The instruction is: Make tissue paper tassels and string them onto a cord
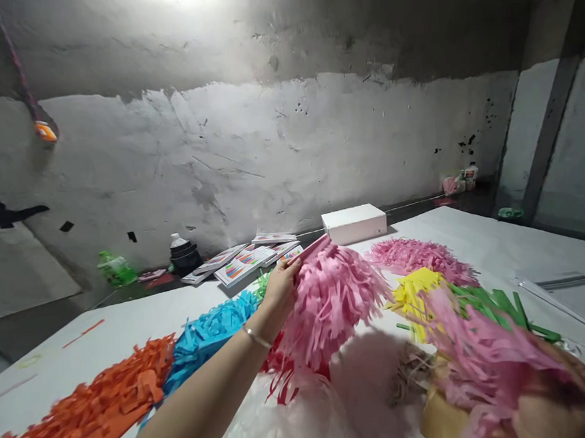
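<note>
My left hand [281, 285], with a bangle on its wrist, is closed on the uncut band of a pink paper fringe [335, 289]. The fringe's cut strips hang down over the table. At the lower right, my right hand [558, 397] is closed around another bunch of pink paper fringe [487, 359], blurred by motion. Under the left-hand fringe, red paper strips [284, 383] and clear plastic wrap [297, 422] show. Beside the right hand lie a tan paper piece [436, 409], brown shredded strips [408, 368], yellow fringe [418, 290] and green strips [499, 304].
Orange fringe [99, 392] and blue fringe [208, 335] lie along the left on the white table [143, 309]. More pink fringe [420, 257] sits farther back. Printed packs [245, 262], a white box [355, 223], a green bottle [115, 268] and a dark container [183, 256] stand near the wall.
</note>
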